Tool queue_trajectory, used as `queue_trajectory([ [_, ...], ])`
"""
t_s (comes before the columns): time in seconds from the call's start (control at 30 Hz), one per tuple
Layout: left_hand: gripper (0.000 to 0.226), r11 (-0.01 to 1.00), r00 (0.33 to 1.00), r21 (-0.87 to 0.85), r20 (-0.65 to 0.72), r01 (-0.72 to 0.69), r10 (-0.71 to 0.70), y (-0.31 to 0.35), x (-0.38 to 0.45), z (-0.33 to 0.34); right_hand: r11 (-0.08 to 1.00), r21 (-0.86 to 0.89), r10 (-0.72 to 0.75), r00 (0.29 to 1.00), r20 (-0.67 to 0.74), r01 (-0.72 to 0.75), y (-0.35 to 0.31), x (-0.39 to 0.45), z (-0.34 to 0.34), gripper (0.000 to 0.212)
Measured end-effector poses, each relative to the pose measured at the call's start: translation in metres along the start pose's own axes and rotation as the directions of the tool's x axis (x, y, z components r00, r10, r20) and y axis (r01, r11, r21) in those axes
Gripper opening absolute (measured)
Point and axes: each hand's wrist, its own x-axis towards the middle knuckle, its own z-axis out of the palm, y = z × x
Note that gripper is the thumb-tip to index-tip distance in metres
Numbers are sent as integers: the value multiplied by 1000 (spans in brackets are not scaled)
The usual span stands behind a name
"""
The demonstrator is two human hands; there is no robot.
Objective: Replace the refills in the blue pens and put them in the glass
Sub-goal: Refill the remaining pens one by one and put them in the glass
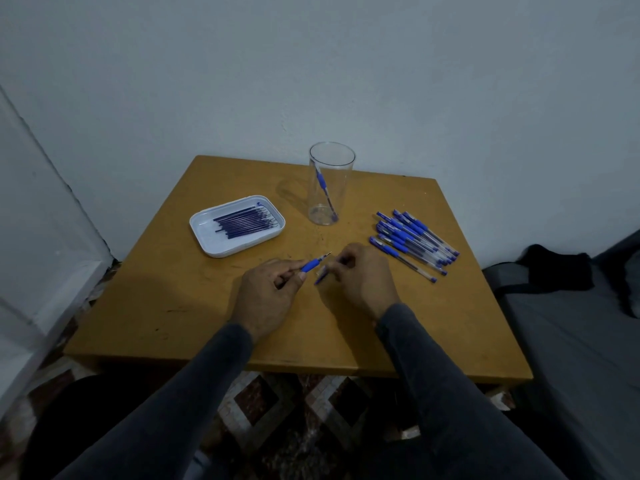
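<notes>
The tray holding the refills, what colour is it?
White; the tray shows plainly in the head view, left of the glass.

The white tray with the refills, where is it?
In the head view, the white tray sits on the left part of the wooden table, left of the glass and just beyond the left hand.

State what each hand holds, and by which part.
Left hand pinches a pen's blue grip section. Right hand holds another pen piece; where exactly cannot be told.

Home room: small wooden table (pixel 194 327), bed (pixel 571 341), tiled floor (pixel 277 403).
</notes>
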Motion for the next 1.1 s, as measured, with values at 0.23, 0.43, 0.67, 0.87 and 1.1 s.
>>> queue_trajectory([
  [0.23,29,999,999,0,8,-33,33,-2,0,0,916,393,-82,997,-9,79,-1,-5,-15,6],
  [0.43,29,999,999,3,13,-52,52,-3,-1,-1,906,407,-138,990,25,116,0,-5,-15,7],
  [0.67,28,998,997,8,26,-70,70,-4,-1,-1,929,350,-173,977,126,119,2,-2,-18,6],
  [0.87,29,997,997,11,23,-76,76,-6,-1,1,988,103,-122,986,112,111,1,7,-15,50],
  [1.1,29,999,998,11,24,-51,51,-8,-1,1,933,336,-215,950,227,131,6,4,-22,12],
])
